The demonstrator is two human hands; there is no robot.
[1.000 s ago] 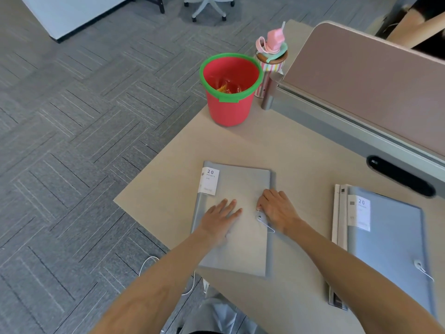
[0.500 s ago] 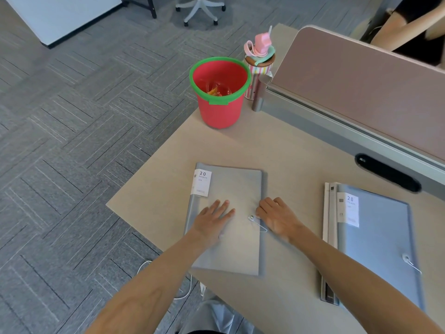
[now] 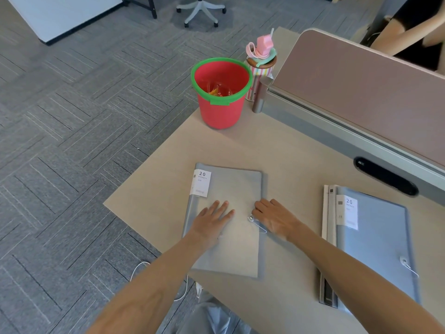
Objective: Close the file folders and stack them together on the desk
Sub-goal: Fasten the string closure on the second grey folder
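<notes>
A closed grey folder [image 3: 232, 189] with a white "20 pockets" label lies on the beige desk [image 3: 289, 153] near its left corner. My left hand [image 3: 213, 221] rests flat on its cover, fingers spread. My right hand [image 3: 274, 218] sits at the folder's right edge, fingertips by the small button and elastic loop [image 3: 255, 221]; whether it pinches the loop I cannot tell. To the right lies a stack of folders [image 3: 375, 239], a blue-grey one on top with its own label and elastic closure, partly hidden by my right forearm.
A red bucket [image 3: 220, 107] with a green rim stands at the desk's far left corner, a striped cup [image 3: 261, 61] with a pink lid behind it. A brown partition [image 3: 361, 78] runs along the back, another person behind it. An office chair base [image 3: 201, 13] stands on the carpet.
My right hand slid from the cover to the folder's right edge beside the elastic loop. My left hand stays flat on the cover. The camera view has shifted slightly.
</notes>
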